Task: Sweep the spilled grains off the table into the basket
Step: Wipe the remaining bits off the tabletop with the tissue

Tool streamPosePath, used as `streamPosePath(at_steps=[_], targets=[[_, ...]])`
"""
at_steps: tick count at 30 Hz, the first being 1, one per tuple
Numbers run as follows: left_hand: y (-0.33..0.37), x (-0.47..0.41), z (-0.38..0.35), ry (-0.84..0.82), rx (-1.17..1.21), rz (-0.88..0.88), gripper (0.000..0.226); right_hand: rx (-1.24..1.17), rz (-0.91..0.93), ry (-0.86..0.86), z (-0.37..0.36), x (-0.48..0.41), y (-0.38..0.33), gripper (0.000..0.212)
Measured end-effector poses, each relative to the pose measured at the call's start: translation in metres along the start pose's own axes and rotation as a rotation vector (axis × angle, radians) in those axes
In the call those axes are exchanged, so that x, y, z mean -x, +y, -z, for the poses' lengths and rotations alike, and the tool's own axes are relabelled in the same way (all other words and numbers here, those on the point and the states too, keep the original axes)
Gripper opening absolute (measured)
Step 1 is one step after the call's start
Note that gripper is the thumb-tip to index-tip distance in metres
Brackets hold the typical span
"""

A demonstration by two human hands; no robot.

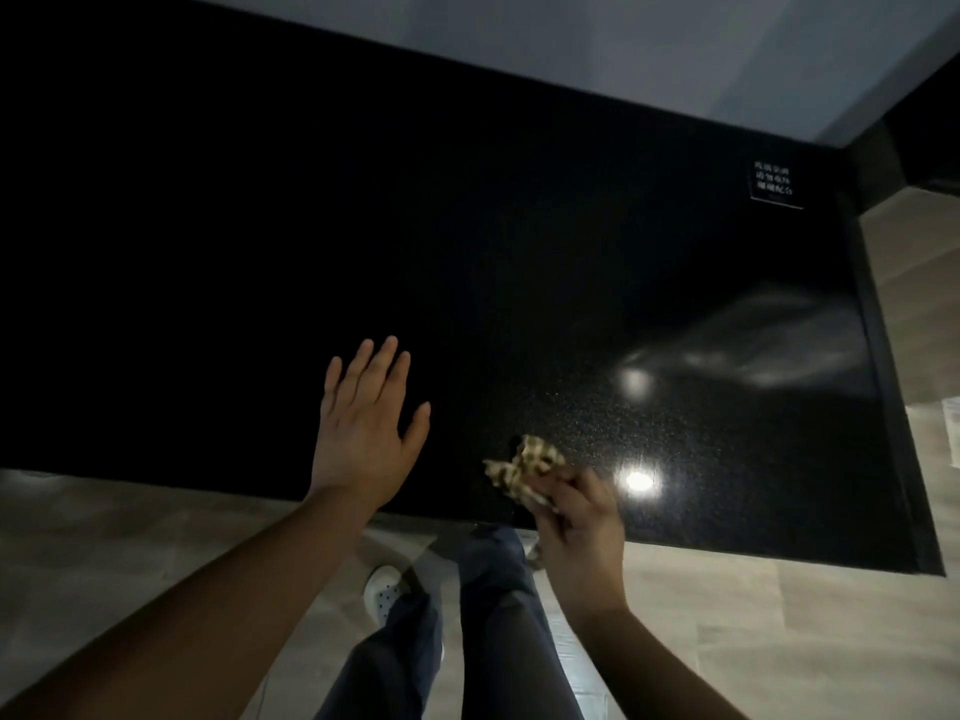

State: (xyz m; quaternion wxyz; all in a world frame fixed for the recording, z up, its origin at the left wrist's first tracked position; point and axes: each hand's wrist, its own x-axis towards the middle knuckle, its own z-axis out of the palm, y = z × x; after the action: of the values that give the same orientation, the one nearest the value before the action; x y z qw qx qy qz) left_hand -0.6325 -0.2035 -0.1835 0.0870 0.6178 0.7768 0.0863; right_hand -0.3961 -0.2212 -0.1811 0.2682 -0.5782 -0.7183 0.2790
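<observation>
**Hands at the near edge of a dark table**

Darkness swallows most of the black table: from 9 to 12 o'clock its top is a flat black field with no detail, and its left end is cut off by the frame. Grains cannot be told apart from the fine speckle of the surface, which shows only round the two glare spots at 4 o'clock. A small white-lettered label sits at 2 o'clock near the far right corner; its characters are too small to read.

The left hand, at 8 o'clock, is spread over the tabletop just inside the near edge, palm down, fingers straight and slightly fanned, holding nothing. The right hand, at 5 o'clock, straddles the near edge with its fingers curled round a crumpled patterned cloth in tan and dark. The cloth juts out over the table toward 11 o'clock; motion blur hides whether it touches the surface.

The near edge runs from 8 o'clock across to a corner at 4 o'clock, where the right edge climbs toward the label. Pale floor lies beyond both edges. Trouser legs and a white shoe show at 6 o'clock. A grey wall meets the far edge at 12 to 1 o'clock.
</observation>
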Motion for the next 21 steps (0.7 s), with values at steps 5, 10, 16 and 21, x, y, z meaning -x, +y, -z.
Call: streamPosePath(at_steps=[5, 10, 16, 21], targets=[[0.001, 0.000, 0.003, -0.009, 0.006, 0.005, 0.059, -0.072, -0.066, -0.178, 0.012, 0.012, -0.011, 0.029], [0.000, -0.002, 0.006, -0.012, 0.040, 0.015, 0.060, -0.249, -0.268, -0.030, 0.028, -0.018, -0.035, 0.029], [-0.007, -0.055, 0.030, 0.099, 0.066, 0.108, 0.046, -0.298, -0.208, 0.120, 0.029, -0.122, -0.048, 0.023], [-0.012, -0.121, 0.030, 0.054, 0.064, 0.102, 0.051, -0.277, -0.187, 0.123, 0.030, -0.200, -0.041, 0.016]])
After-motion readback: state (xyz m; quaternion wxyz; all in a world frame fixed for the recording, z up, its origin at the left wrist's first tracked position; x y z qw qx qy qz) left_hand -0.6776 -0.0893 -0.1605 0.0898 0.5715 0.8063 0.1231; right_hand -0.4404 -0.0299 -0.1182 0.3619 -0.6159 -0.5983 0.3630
